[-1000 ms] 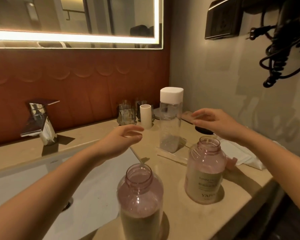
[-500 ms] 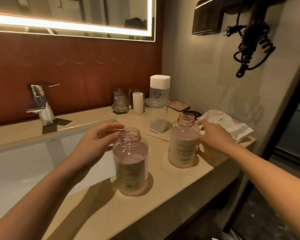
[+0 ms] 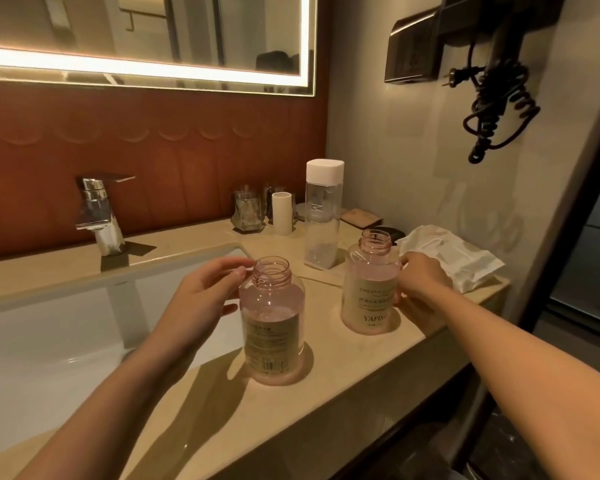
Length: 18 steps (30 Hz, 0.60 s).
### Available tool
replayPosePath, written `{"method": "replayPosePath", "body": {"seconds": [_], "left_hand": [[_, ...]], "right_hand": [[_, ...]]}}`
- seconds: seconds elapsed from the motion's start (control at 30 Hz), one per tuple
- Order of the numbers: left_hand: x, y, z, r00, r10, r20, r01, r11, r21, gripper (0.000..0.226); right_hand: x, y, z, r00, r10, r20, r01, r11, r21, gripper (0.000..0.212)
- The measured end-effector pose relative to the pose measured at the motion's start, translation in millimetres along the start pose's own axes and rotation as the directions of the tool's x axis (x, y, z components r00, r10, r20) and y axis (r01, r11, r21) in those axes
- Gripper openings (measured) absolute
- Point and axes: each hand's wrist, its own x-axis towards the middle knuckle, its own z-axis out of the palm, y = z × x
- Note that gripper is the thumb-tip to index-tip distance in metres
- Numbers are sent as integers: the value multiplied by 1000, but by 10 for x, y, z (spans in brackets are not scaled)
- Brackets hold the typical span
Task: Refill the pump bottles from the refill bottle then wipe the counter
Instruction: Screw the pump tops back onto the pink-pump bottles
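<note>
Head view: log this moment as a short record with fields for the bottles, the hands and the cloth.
near pump bottle: upright, pump off, neck open, by the sink
far pump bottle: upright, neck open
refill bottle: upright, white cap on, nearly empty
left hand: beside near bottle, grip unclear
right hand: against far bottle's side
cloth: crumpled, at counter's far right
counter: wiping not begun

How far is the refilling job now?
Done: both pink bottles stand open, pumps off. In hand: left hand and right hand steady one each. Left: the capped refill bottle is untouched, then pouring and wiping the counter.
</note>
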Motion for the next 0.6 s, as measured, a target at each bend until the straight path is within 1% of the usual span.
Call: {"method": "replayPosePath", "body": {"seconds": [0.07,0.13,0.23,0.3,0.33,0.5,0.6], "left_hand": [[3,-1,9,1000,5,6,-5,1000,2,21],[8,-11,17,1000,3,12,-3,1000,0,21],[3,-26,35,1000,-3,20,3,1000,3,21],[-9,-25,47,1000,-4,19,5,1000,-5,22],[-14,-20,56,1000,-5,18,5,1000,-11,22],[-36,-7,62,999,4,35,-3,1000,-13,24],[-37,-10,46,998,8,60,-8,1000,1,26]], "right_hand": [[1,12,-6,999,-16,-39,18,998,53,42],[8,27,-12,997,-43,-59,47,996,71,38],[5,50,-31,997,-73,7,72,996,50,34],[4,55,-32,997,-64,44,60,994,86,35],[11,60,-23,998,-58,40,53,992,117,35],[49,113,51,996,-20,-90,41,968,246,32],[26,110,-27,984,-15,-180,54,976,211,40]]}}
